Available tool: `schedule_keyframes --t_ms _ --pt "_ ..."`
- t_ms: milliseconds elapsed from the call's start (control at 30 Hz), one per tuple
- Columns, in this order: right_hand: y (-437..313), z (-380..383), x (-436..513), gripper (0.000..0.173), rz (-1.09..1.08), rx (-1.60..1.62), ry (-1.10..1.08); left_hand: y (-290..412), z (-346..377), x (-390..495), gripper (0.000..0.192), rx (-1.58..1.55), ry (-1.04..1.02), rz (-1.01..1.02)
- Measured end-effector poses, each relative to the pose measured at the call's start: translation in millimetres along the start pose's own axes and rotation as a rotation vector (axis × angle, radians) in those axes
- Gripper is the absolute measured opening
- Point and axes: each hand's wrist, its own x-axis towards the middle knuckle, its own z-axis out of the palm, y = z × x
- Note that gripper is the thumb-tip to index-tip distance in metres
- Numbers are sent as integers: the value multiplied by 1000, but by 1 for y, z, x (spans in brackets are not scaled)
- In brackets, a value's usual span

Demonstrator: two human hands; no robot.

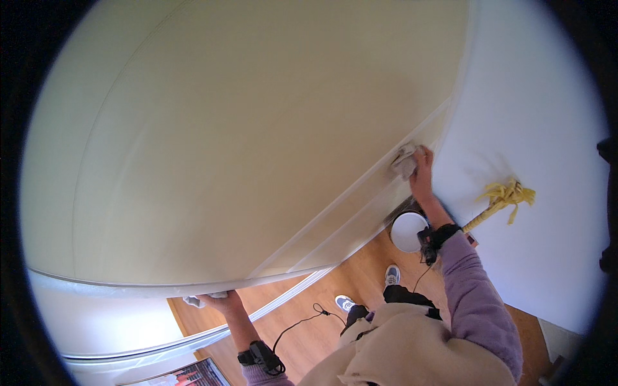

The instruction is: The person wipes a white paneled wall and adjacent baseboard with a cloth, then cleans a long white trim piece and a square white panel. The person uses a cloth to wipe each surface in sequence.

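Note:
A large beige panel [270,144], perhaps a sliding door, fills most of the view, with pale strips along its lower part. My right hand [423,169] presses a crumpled grey-white cloth [405,159] against the panel's lower right, beside the white wall. At the panel's left edge, my left hand [223,303] has a light cloth [195,301] under its fingers; the edge hides part of that hand, and its exact hold is unclear. Both wrists carry black strapped devices.
A round white container [408,232] stands on the wood floor [309,333] below my right hand. Yellow wrapped material [507,198] tops a stick by the white wall [536,120]. A black cable [295,322] hangs near my legs. A pale floor track [289,295] crosses the floor.

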Motion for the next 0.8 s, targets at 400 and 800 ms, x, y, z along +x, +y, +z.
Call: schedule_keyframes --t_ms 400,800 --pt "80 -34 96 49 -84 -426 430 0 15 -4 69 16 20 74" --pt "-62 101 -81 68 247 -182 319 9 40 -18 67 13 -4 14"
